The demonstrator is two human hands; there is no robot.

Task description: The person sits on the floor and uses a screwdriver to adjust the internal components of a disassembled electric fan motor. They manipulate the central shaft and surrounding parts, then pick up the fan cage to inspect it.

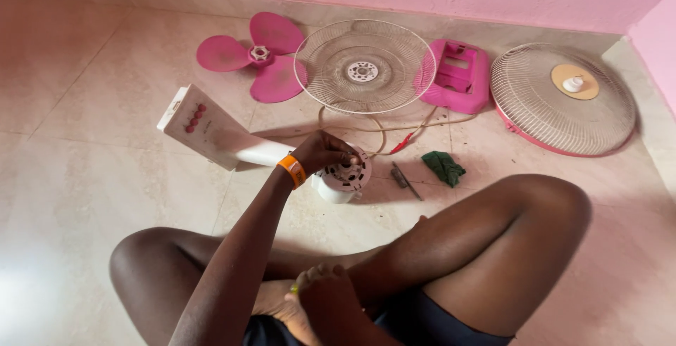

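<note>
I sit cross-legged on a tiled floor. My left hand [324,152], an orange band on its wrist, is curled over the top of a white fan motor [345,180]. The motor is joined to a white fan body with red buttons [204,131] that lies on the floor. My right hand [325,288] is low by my crossed feet, partly hidden, with a small yellow-green thing [293,290] beside it. Whether it holds that thing is unclear.
A pink three-blade fan propeller [260,54], a bare wire grille [364,66], a pink plastic cover [458,75] and a pink-rimmed grille [563,99] lie by the pink wall. A screwdriver [405,179], a green cloth [443,168] and a cord [394,129] lie near the motor.
</note>
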